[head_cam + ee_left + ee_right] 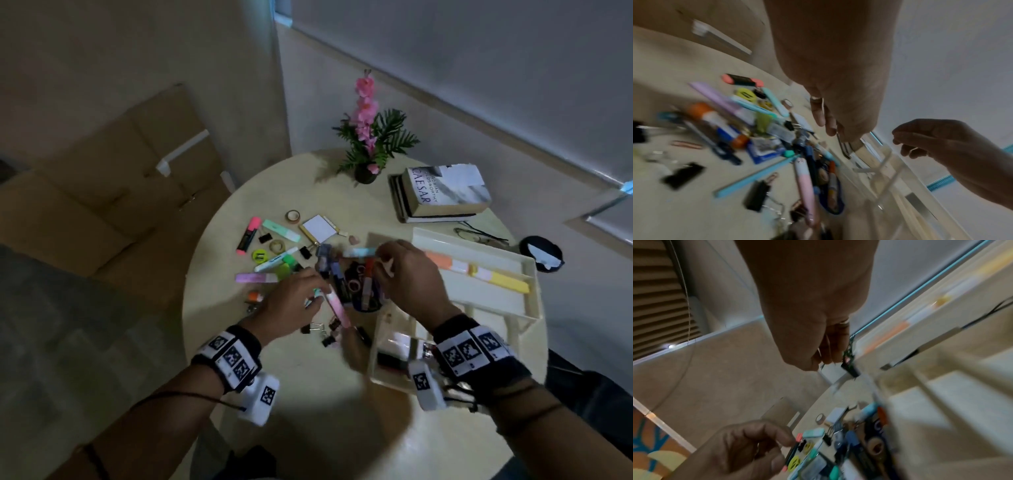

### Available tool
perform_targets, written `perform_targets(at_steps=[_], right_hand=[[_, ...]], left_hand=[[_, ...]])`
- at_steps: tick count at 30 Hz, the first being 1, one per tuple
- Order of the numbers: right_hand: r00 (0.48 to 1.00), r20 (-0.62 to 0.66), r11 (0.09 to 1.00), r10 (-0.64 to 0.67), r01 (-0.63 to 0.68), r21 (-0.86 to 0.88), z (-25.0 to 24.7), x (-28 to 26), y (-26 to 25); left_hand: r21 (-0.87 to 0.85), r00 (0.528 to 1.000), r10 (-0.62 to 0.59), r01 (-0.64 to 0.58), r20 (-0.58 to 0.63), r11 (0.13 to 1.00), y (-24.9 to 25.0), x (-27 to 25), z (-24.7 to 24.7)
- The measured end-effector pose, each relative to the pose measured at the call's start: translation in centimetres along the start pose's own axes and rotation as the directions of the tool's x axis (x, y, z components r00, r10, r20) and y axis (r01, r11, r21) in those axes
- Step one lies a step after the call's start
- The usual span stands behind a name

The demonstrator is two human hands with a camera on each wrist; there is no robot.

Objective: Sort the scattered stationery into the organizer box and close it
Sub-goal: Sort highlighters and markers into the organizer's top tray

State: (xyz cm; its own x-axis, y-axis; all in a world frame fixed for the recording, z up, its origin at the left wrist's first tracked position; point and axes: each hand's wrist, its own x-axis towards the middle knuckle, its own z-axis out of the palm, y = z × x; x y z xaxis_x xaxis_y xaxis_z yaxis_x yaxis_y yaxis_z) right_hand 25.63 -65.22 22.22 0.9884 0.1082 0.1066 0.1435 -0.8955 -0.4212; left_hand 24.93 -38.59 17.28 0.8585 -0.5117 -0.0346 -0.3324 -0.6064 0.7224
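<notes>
The stationery lies in a heap on the round table (pixel 274 377): a pink and white pen (pixel 339 306), a lilac marker (pixel 257 277), a pink highlighter (pixel 248 236), a tape roll (pixel 293 216), black binder clips (pixel 315 329). My left hand (pixel 317 299) hovers over the pen's upper end with loosely bent fingers (pixel 818 113) and holds nothing. The pen (pixel 804 183) rests on the table below it. My right hand (pixel 382 263) hangs over the heap beside the open organizer box (pixel 527 308), its fingers (pixel 830 345) curled in. I see nothing clearly held in them.
The box's raised tray holds orange and yellow blocks (pixel 507 282), and its lower compartments (pixel 394 339) sit under my right wrist. A flower pot (pixel 364 173), stacked books (pixel 442 192) and glasses (pixel 479 234) stand at the back. Cardboard boxes (pixel 120 188) lie on the floor to the left.
</notes>
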Motion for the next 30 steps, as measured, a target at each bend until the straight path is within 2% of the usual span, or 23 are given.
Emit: perform_targets(at_steps=[3,6,9,13,17,21,24,26,28,30], right_hand=[[0.987,0.124,0.995,0.098,-0.099,0.004,4.4,4.6,-2.0],[0.944,0.239,0.971,0.229,-0.238,0.009,8.5,8.8,-2.6],[0.938,0.196,0.955,0.285,-0.296,0.031,11.7,12.4,-3.3],[0.917,0.231,0.943,0.325,-0.333,-0.004,14.8,15.9,-3.8],[0.890,0.267,0.928,0.371,-0.366,-0.068,17.1,16.8,-4.0],[0.900,0.191,0.920,0.393,-0.383,-0.088,17.9,16.5,-4.5],[0.892,0.147,0.904,0.428,-0.419,-0.086,18.1,15.9,-4.5],[0.880,0.103,0.885,0.463,-0.465,-0.009,17.8,15.5,-4.4],[0.864,0.113,0.859,0.491,-0.502,0.100,17.1,15.5,-4.0],[0.857,0.139,0.854,0.496,-0.511,0.097,16.1,15.0,-3.9]], left_hand=[[-0.063,0.997,-0.075,0.076,0.017,0.995,-4.0,-3.7,-1.9],[-0.054,0.990,-0.140,0.140,0.017,0.989,-7.3,-7.4,-3.7],[-0.052,0.981,-0.194,0.194,0.007,0.980,-10.2,-10.9,-5.5],[-0.060,0.968,-0.250,0.249,-0.006,0.967,-13.9,-15.1,-7.7],[-0.103,0.950,-0.313,0.312,0.002,0.945,-16.3,-17.8,-9.0],[-0.131,0.930,-0.366,0.368,0.036,0.921,-17.3,-18.6,-9.3],[-0.136,0.944,-0.328,0.331,0.046,0.934,-17.5,-18.1,-8.8],[-0.155,0.956,-0.289,0.293,0.045,0.944,-17.4,-17.4,-8.3],[-0.152,0.968,-0.250,0.252,0.031,0.956,-17.2,-16.5,-8.1],[-0.142,0.972,-0.230,0.234,0.042,0.962,-17.0,-15.5,-7.9]])
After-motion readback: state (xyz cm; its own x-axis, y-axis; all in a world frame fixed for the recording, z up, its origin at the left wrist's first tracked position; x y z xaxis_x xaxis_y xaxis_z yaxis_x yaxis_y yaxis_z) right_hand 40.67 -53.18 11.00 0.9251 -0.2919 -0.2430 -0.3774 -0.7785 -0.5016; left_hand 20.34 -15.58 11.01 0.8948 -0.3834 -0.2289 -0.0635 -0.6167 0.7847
